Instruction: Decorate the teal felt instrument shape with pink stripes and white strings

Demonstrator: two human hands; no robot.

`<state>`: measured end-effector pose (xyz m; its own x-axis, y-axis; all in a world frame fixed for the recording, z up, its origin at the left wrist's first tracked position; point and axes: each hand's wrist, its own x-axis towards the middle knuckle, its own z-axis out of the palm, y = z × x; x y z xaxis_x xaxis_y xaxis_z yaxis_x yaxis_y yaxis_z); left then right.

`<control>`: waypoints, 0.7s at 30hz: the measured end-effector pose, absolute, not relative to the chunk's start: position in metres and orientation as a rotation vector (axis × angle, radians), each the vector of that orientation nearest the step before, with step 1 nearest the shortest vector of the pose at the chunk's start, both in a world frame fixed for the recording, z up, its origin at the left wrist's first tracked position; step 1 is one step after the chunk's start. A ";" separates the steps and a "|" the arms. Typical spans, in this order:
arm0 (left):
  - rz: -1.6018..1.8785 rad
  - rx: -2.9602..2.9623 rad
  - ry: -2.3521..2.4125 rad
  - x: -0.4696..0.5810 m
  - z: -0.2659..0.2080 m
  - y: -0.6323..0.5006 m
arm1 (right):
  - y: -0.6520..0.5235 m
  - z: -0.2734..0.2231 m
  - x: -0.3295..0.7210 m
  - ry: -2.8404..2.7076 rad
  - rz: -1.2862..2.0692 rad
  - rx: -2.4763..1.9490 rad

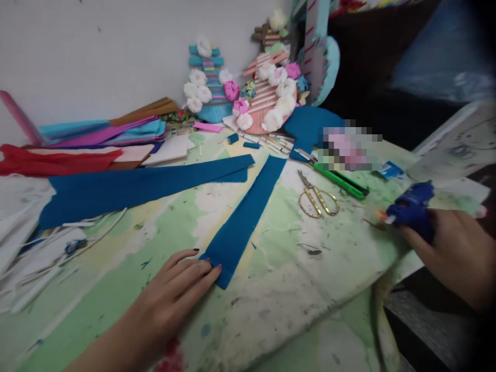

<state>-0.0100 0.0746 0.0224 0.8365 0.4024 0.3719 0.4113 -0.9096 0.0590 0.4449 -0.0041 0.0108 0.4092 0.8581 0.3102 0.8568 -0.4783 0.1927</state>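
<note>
A blue strip of crepe paper or cloth (248,217) lies slanting across the table. My left hand (174,289) rests on its near left corner, fingers stretched out and pressing lightly. On the right, my right hand (453,248) is closed around a blue glue gun (414,209), blurred by motion, its orange tip pointing left near the table edge. Gold-handled scissors (315,196) lie between the strip and the glue gun. Just behind them is a green utility knife (341,181). A larger folded blue piece (147,186) of the same material spreads to the left.
Guitar-shaped crafts with paper flowers, one blue (212,88) and one pink (263,103), lean against the wall. Coloured paper sheets (104,132) are piled at the back left. White scraps (42,258) lie at the left. The green-stained tablecloth (294,310) hangs over the right edge.
</note>
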 end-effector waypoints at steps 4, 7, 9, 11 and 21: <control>-0.621 -2.932 -0.523 -0.013 0.016 0.082 | 0.006 0.024 0.452 1.415 0.266 2.740; -0.645 -2.879 -0.488 -0.015 0.015 0.087 | 0.013 0.030 0.455 1.382 0.253 2.807; -0.619 -2.879 -0.472 -0.015 0.017 0.090 | 0.016 0.029 0.460 1.442 0.273 2.817; -0.554 -2.902 -0.438 -0.014 0.021 0.091 | 0.017 0.028 0.465 1.501 0.312 2.776; -0.553 -3.010 -0.620 -0.006 0.028 0.078 | 0.053 0.059 0.365 2.526 0.522 2.237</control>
<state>-0.0059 0.0781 0.0283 0.8583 0.3794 0.3454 0.3861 -0.9210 0.0521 0.3652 0.0527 0.0593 -0.1207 0.9104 0.3957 0.9927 0.1118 0.0456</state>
